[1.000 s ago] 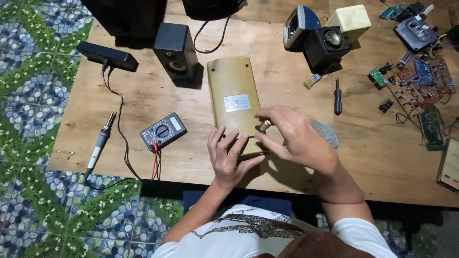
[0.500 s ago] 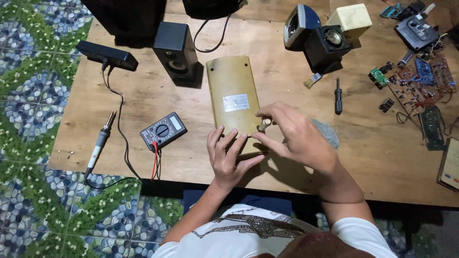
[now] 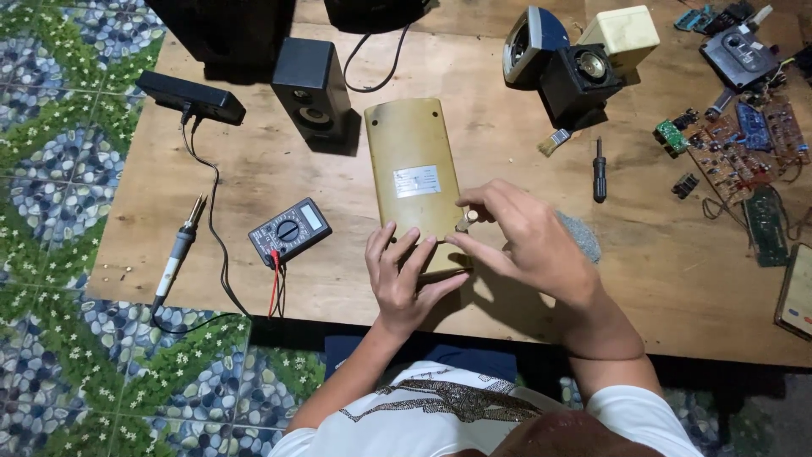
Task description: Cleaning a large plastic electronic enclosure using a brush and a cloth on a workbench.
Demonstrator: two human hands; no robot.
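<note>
Your left hand [image 3: 404, 275] lies flat, fingers spread, on the yellow casing [image 3: 414, 173] near the counter's front edge. Your right hand [image 3: 529, 241] pinches a small pale part [image 3: 466, 221] at its side; a loose pinch could drop it.

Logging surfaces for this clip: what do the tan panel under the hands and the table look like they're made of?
The tan panel looks like moulded plastic with a dull, yellowed finish: rounded corners, recessed screw holes, a pale sticker. The table looks like bare plywood or board: light brown, matte, with grain streaks and scuffs. Neither is certain from this view.
</note>
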